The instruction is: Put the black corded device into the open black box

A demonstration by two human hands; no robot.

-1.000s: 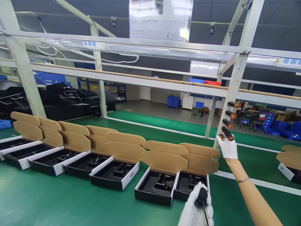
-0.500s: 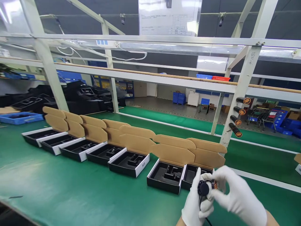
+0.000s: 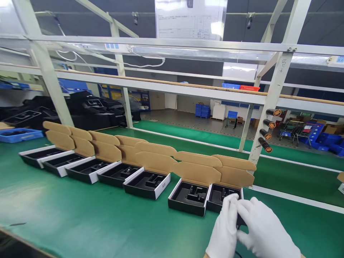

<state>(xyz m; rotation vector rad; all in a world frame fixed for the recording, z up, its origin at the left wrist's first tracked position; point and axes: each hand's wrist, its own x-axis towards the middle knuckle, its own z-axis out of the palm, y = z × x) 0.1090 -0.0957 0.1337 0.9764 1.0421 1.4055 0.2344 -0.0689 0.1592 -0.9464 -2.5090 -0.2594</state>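
My left hand (image 3: pixel 224 229) and my right hand (image 3: pixel 264 229), both in white gloves, are closed together over a small black device (image 3: pixel 240 219) just in front of the nearest open box. Its body is mostly hidden by my fingers, and a thin black cable (image 3: pixel 238 253) trails down below them. The black moulded tray of that box (image 3: pixel 224 197) lies just beyond my left fingertips. Several black cylinders with orange end caps (image 3: pixel 267 129) sit in a column on the white upright post, well away from my right hand.
A row of open boxes with kraft-brown lids (image 3: pixel 150 159) and black moulded trays stands along the green work mat (image 3: pixel 80 218). A blue crate (image 3: pixel 20 135) and a heap of black trays (image 3: pixel 83 111) lie at the back left, behind white frame rails (image 3: pixel 172 86).
My right hand has come in from the post. A cylinder held at the device has passed out of sight between my hands, which now close over the device. The camera view has shifted slightly.
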